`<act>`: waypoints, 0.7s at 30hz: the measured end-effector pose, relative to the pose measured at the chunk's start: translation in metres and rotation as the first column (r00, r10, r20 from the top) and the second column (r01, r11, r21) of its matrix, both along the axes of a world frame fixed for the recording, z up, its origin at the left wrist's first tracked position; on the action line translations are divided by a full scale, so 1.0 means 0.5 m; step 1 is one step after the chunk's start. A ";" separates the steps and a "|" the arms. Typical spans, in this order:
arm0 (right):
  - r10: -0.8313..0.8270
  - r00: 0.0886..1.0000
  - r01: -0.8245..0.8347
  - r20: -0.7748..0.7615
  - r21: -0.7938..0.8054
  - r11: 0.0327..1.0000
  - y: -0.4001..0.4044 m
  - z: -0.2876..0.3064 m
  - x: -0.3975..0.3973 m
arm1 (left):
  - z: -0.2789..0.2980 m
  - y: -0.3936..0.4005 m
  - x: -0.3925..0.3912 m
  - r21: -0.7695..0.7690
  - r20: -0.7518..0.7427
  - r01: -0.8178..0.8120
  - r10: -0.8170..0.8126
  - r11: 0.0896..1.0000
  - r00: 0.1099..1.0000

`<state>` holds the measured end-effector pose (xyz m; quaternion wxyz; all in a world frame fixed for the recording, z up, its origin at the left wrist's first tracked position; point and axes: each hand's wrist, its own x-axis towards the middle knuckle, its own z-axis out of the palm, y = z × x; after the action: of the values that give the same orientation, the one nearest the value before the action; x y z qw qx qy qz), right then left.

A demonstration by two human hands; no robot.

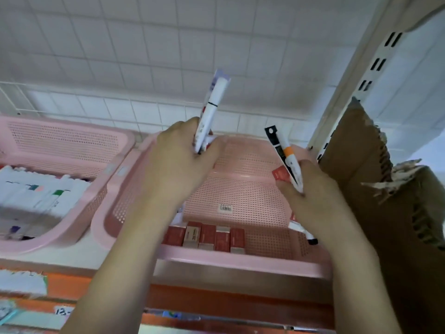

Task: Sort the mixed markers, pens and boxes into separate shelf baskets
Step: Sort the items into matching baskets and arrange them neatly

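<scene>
Head view: the left hand [179,156] has its grip closed round a white marker [210,112] pointing up, and the right hand [310,189] grips an orange-banded marker [287,160] — both above the pink basket [240,194] on the shelf. Red boxes [207,237] line its near edge; a left basket [72,145] holds more markers [36,196].

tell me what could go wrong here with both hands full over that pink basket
The left hand holds a bundle of markers upright, so one might slip from the grip into the pink basket with the red boxes, mixing kinds again. The right hand pinches an orange-banded marker near the torn cardboard box, and could snag on it.
</scene>
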<state>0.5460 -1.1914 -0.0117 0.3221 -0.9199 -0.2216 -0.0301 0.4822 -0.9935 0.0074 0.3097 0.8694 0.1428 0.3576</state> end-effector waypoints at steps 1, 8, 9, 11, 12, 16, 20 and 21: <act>0.036 0.999 -0.036 -0.007 -0.070 0.997 0.013 -0.004 -0.001 | -0.005 0.013 -0.005 0.010 -0.007 -0.028 0.028 1.000 1.000; 0.124 0.967 -0.204 -0.225 -0.381 0.902 0.076 -0.026 -0.011 | -0.011 0.074 -0.038 -0.200 0.026 -0.026 0.031 0.980 0.999; 0.121 0.961 -0.219 -0.250 -0.415 0.883 0.080 -0.026 -0.012 | -0.009 0.078 -0.041 -0.225 0.034 -0.010 0.018 0.974 0.999; 0.112 0.941 -0.253 -0.319 -0.444 0.860 0.081 -0.026 -0.014 | -0.008 0.087 -0.046 -0.250 0.044 0.003 0.008 0.968 0.999; 0.105 0.928 -0.267 -0.357 -0.441 0.857 0.078 -0.026 -0.016 | -0.008 0.091 -0.046 -0.264 0.047 0.007 0.005 0.964 0.999; 0.037 0.886 -0.228 -0.463 -0.365 0.902 0.059 -0.025 -0.011 | -0.019 0.086 -0.035 -0.290 0.002 0.069 -0.072 0.955 0.997; 0.006 0.851 -0.249 -0.525 -0.394 0.885 0.042 -0.022 -0.004 | -0.028 0.063 -0.011 -0.266 -0.090 0.186 -0.216 0.946 0.972; -0.010 0.843 -0.244 -0.538 -0.400 0.883 0.038 -0.022 -0.003 | -0.029 0.058 -0.002 -0.245 -0.138 0.221 -0.260 0.944 0.956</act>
<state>0.5443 -1.1725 -0.0229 0.1480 -0.9260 -0.1835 0.2949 0.4810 -0.9645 -0.0071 0.4351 0.8663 0.1008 0.2236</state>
